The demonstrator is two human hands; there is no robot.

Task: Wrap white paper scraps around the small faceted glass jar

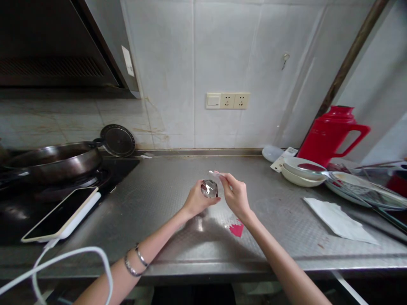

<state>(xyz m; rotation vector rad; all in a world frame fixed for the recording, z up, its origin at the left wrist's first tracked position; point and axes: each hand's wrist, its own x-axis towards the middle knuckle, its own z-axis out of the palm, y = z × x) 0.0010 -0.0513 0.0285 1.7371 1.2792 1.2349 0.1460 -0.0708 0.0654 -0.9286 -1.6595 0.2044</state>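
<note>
One shiny container (209,189) in the left hand (197,199), contents unclear.

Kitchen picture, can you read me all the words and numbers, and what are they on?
No words or numbers are clear enough to read.
White card: dark printed marks, too small and blurred.
Red thermos jug: faint pale marks, too small.
White sticker on the range hood: nothing readable.
</note>
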